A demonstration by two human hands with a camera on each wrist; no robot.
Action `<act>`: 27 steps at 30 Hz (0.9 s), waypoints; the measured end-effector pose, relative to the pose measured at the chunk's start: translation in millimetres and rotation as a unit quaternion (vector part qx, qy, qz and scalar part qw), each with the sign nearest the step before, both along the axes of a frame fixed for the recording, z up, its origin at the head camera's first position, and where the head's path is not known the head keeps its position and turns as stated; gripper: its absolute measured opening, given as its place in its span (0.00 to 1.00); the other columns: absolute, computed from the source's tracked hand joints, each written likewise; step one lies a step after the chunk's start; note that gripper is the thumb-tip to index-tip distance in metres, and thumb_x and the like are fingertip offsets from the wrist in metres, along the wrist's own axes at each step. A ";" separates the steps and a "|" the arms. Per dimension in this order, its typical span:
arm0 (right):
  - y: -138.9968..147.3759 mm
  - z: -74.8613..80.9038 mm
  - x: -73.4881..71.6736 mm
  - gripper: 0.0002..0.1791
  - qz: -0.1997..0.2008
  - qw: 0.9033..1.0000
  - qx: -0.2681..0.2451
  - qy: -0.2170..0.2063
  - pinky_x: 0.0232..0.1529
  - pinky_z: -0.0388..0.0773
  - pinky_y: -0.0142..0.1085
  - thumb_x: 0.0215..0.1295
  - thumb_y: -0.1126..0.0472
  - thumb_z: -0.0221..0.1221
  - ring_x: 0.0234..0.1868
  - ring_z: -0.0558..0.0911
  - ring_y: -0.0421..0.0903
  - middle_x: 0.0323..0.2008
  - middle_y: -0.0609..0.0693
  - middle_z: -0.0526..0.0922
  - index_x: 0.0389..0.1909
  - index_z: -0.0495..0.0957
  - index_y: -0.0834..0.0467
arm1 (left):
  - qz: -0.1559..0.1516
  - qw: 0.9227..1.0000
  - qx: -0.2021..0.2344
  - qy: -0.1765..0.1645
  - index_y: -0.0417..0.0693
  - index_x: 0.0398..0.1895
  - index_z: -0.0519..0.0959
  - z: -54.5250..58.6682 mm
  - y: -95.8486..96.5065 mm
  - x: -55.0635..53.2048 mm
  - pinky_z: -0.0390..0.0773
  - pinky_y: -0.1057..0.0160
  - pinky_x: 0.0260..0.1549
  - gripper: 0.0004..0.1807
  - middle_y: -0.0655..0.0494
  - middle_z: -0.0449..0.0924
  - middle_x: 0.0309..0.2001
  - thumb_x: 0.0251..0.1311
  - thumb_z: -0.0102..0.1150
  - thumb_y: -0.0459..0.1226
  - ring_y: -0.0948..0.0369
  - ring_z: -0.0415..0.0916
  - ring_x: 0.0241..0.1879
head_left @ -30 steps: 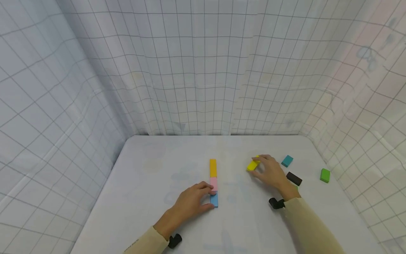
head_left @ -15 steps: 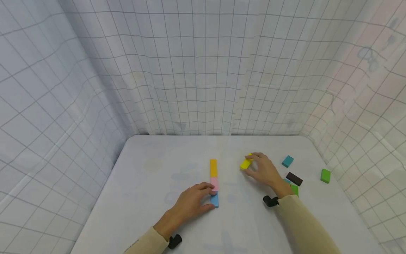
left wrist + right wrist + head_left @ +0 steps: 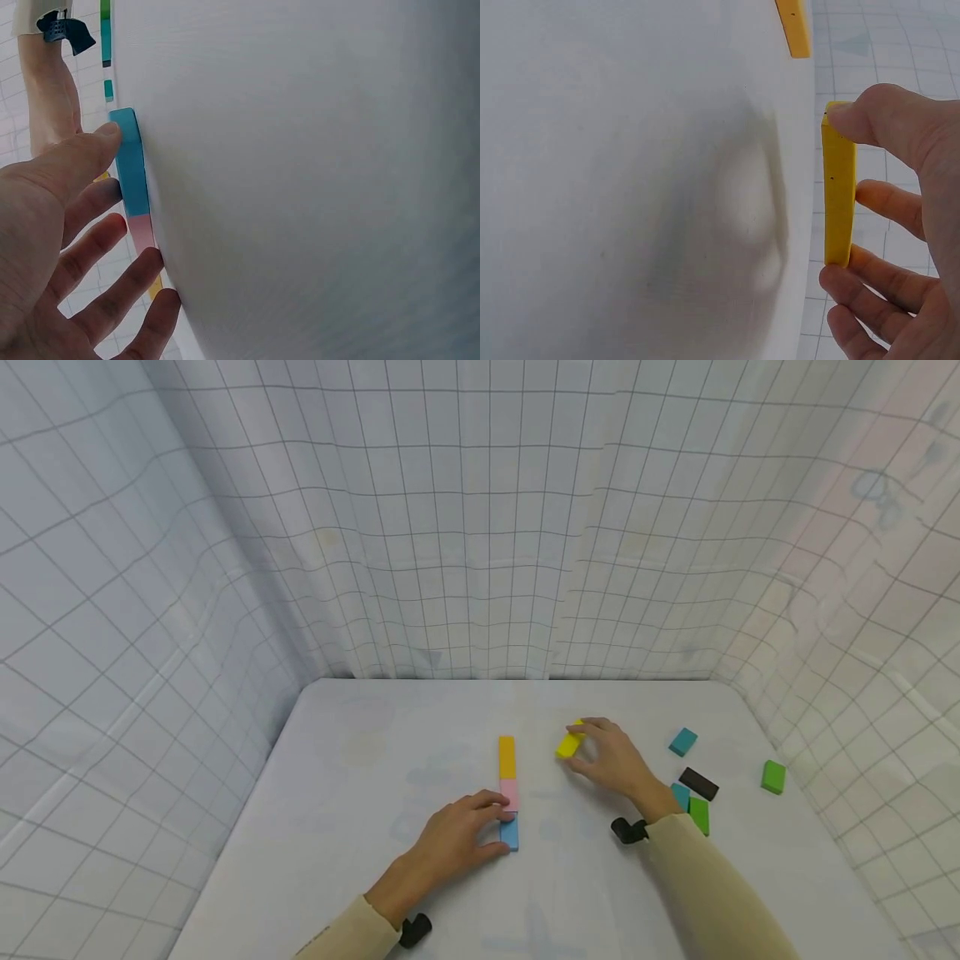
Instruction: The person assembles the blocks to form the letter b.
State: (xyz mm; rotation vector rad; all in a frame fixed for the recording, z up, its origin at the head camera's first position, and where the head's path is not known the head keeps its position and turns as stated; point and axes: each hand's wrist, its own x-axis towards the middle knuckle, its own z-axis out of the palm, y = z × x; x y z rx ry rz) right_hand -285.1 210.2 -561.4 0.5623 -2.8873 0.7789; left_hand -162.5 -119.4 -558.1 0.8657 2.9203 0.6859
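Note:
In the head view, an orange block (image 3: 507, 757), a pink block (image 3: 509, 789) and a light blue block (image 3: 511, 836) lie end to end in a straight row on the white table. My left hand (image 3: 456, 831) rests beside this row with relaxed, spread fingers. Its thumb touches the blue block (image 3: 132, 169) near one end, and the fingertips reach over the pink one. My right hand (image 3: 611, 760) pinches a yellow block (image 3: 838, 187) by its two ends, thumb at one and fingers at the other. A gap shows between this block and the table in the right wrist view.
Right of the right hand lie a teal block (image 3: 683, 742), a dark brown block (image 3: 699, 783), another teal block (image 3: 680, 796) and a green block (image 3: 699, 816). A second green block (image 3: 773, 777) sits near the table's right edge. Grid-patterned curtains (image 3: 480, 543) enclose the table (image 3: 375, 727).
My right hand has moved left with the yellow block, nearer the row, uncovering the teal and green blocks by its wrist. The left hand has stayed in place on the row.

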 end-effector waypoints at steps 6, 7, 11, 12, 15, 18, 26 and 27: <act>-7.2 1.2 -3.5 0.32 0.006 1.000 0.004 -0.003 0.81 0.78 0.71 0.74 0.49 0.78 0.79 0.80 0.70 0.79 0.65 0.82 0.75 0.86 0.55 | 0.002 1.000 -0.005 -0.002 0.58 0.68 0.92 -0.4 0.2 0.2 0.92 0.46 0.66 0.24 0.59 0.88 0.73 0.72 0.84 0.49 0.54 0.89 0.68; -8.3 1.5 -3.9 0.32 0.007 1.000 0.004 -0.003 0.81 0.78 0.71 0.74 0.50 0.78 0.80 0.80 0.70 0.79 0.65 0.82 0.75 0.86 0.55 | 0.001 1.000 -0.004 -0.002 0.58 0.68 0.92 -0.4 0.1 0.1 0.92 0.46 0.66 0.24 0.59 0.88 0.72 0.72 0.84 0.49 0.54 0.89 0.68; -12.3 2.6 -6.1 0.33 0.015 1.000 -0.001 -0.002 0.81 0.78 0.70 0.73 0.50 0.79 0.79 0.80 0.70 0.78 0.65 0.82 0.75 0.86 0.56 | -0.001 1.000 -0.003 -0.002 0.58 0.68 0.92 0.4 0.2 -0.4 0.92 0.46 0.66 0.24 0.59 0.88 0.72 0.72 0.84 0.49 0.54 0.89 0.68; -13.3 2.9 -6.8 0.33 0.018 1.000 -0.004 -0.003 0.81 0.78 0.70 0.73 0.50 0.80 0.79 0.80 0.70 0.78 0.65 0.82 0.75 0.87 0.56 | -0.002 1.000 -0.002 -0.004 0.58 0.68 0.92 0.6 0.3 -0.4 0.92 0.46 0.66 0.24 0.59 0.88 0.72 0.72 0.84 0.49 0.54 0.89 0.68; -16.4 2.9 -9.4 0.33 0.026 1.000 -0.007 0.003 0.81 0.78 0.70 0.73 0.50 0.80 0.79 0.81 0.70 0.78 0.65 0.82 0.74 0.87 0.56 | -0.003 1.000 -0.006 -0.006 0.59 0.69 0.92 1.4 0.5 -0.3 0.92 0.46 0.66 0.24 0.60 0.88 0.72 0.72 0.83 0.50 0.54 0.89 0.68; -19.1 3.8 -11.4 0.33 0.032 0.999 -0.010 0.006 0.81 0.78 0.70 0.73 0.50 0.80 0.79 0.81 0.70 0.78 0.65 0.82 0.74 0.87 0.56 | -0.003 1.000 -0.008 -0.006 0.59 0.68 0.92 1.7 0.8 -0.1 0.92 0.46 0.65 0.24 0.60 0.88 0.72 0.72 0.83 0.50 0.54 0.89 0.68; -27.3 7.1 -18.7 0.32 0.047 0.999 -0.018 0.017 0.81 0.78 0.70 0.73 0.51 0.80 0.79 0.81 0.69 0.78 0.65 0.82 0.74 0.87 0.56 | -0.004 1.000 -0.006 0.001 0.58 0.68 0.92 2.2 1.1 -0.7 0.93 0.47 0.65 0.24 0.59 0.89 0.71 0.71 0.84 0.49 0.54 0.90 0.67; -28.4 6.8 -20.1 0.32 0.047 0.999 -0.017 0.017 0.82 0.78 0.70 0.73 0.51 0.80 0.79 0.81 0.69 0.78 0.64 0.83 0.74 0.87 0.56 | -0.004 1.000 -0.005 0.001 0.58 0.68 0.93 2.0 1.2 -1.0 0.93 0.47 0.65 0.24 0.59 0.89 0.71 0.71 0.84 0.49 0.54 0.90 0.67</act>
